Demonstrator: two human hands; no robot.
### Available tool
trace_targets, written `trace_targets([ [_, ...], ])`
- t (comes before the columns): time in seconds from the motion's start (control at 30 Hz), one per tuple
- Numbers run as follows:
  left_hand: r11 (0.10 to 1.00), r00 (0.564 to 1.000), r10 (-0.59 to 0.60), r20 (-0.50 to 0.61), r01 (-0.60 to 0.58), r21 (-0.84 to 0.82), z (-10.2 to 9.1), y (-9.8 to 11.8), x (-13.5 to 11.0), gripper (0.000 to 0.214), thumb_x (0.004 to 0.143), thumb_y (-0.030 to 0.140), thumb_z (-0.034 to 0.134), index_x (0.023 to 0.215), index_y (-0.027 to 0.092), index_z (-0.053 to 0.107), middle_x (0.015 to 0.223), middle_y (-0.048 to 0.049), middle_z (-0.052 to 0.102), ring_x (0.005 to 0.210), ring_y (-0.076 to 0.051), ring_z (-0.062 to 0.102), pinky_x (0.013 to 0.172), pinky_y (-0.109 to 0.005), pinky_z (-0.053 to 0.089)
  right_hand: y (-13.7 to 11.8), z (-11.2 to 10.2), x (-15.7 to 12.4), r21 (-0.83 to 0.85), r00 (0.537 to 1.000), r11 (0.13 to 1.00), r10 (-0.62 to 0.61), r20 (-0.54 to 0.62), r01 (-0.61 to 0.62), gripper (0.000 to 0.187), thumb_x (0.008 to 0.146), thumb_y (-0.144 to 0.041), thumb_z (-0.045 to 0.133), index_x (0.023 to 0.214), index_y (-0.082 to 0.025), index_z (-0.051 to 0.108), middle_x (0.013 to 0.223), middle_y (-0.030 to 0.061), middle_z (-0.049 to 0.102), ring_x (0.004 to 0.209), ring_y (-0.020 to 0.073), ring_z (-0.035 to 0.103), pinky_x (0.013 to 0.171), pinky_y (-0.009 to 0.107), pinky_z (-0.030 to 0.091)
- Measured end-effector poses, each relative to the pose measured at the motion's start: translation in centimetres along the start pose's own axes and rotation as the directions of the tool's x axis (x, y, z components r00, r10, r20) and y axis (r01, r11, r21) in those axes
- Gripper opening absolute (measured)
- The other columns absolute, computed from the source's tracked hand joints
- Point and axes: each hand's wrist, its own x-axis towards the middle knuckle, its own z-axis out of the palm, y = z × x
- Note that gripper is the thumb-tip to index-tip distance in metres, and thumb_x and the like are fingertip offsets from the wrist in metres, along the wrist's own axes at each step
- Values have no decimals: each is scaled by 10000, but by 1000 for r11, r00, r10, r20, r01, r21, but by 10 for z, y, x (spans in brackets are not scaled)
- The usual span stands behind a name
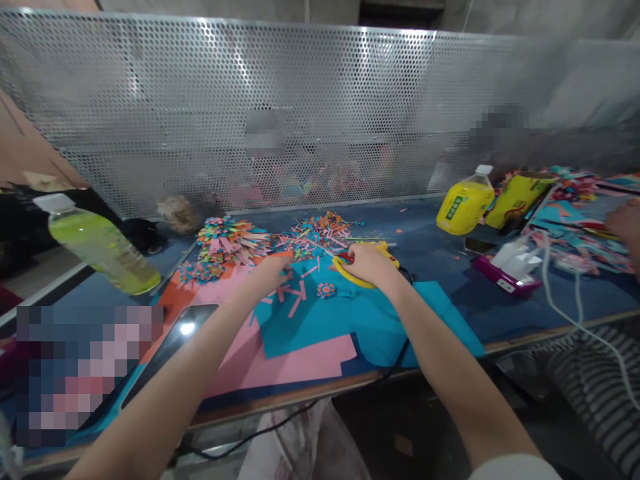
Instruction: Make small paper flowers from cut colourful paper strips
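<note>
My right hand (370, 263) grips the yellow-and-red handle of a pair of scissors (350, 275), whose blades point away to the left over a pile of cut paper strips (323, 230). My left hand (273, 275) has its fingers curled above loose pink paper strips (295, 303); whatever may be between the fingertips is hidden. Under both hands lies a blue paper sheet (300, 330), with a small round paper flower (327, 290) on it between them. A bunch of fringed paper flowers (227, 243) sits beyond my left hand.
At left are a green drink bottle (103, 247) and a black phone (170, 347) on paper sheets. A yellow tool (389, 255) lies behind my right hand. Rightward stand a yellow bottle (465, 203), a purple holder (507, 275) and a white cable (560, 310). Another person's hand (625, 220) is at far right.
</note>
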Motion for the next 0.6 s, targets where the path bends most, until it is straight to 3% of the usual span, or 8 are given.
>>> trace_targets([
  [0.17, 999, 997, 41, -62, -41, -3, 8, -9, 14, 295, 721, 148, 473, 1000, 156, 569, 960, -96, 664, 902, -227, 608, 750, -293, 446, 1, -3, 0, 13, 1000, 1000, 14, 0, -14, 517, 675, -656, 458, 810, -172, 578, 842, 84, 649, 776, 214, 600, 553, 240, 359],
  [0.33, 992, 985, 102, -138, -111, -59, 21, -9, 43, 314, 723, 135, 479, 1028, 149, 554, 875, -65, 680, 822, -180, 626, 724, -248, 457, 4, -6, -1, 28, 1000, 1000, 3, -13, -3, 506, 679, -657, 445, 760, -174, 567, 790, 79, 646, 707, 199, 597, 503, 235, 321],
  [0.47, 983, 962, 149, -228, -168, -71, 20, 0, 58, 271, 779, 220, 449, 1026, 145, 531, 878, -65, 659, 815, -171, 610, 744, -261, 449, 9, -5, 1, 26, 999, 999, 30, -34, -29, 524, 661, -682, 441, 741, -179, 561, 777, 77, 645, 699, 205, 594, 498, 237, 320],
  [0.6, 974, 931, 211, -297, -225, -15, 12, 3, 54, 366, 787, 381, 451, 1067, 148, 485, 996, -111, 584, 961, -238, 530, 839, -350, 394, 12, -5, 2, 40, 999, 999, 32, -37, -30, 521, 668, -681, 434, 755, -184, 562, 783, 74, 644, 699, 201, 590, 501, 235, 321],
])
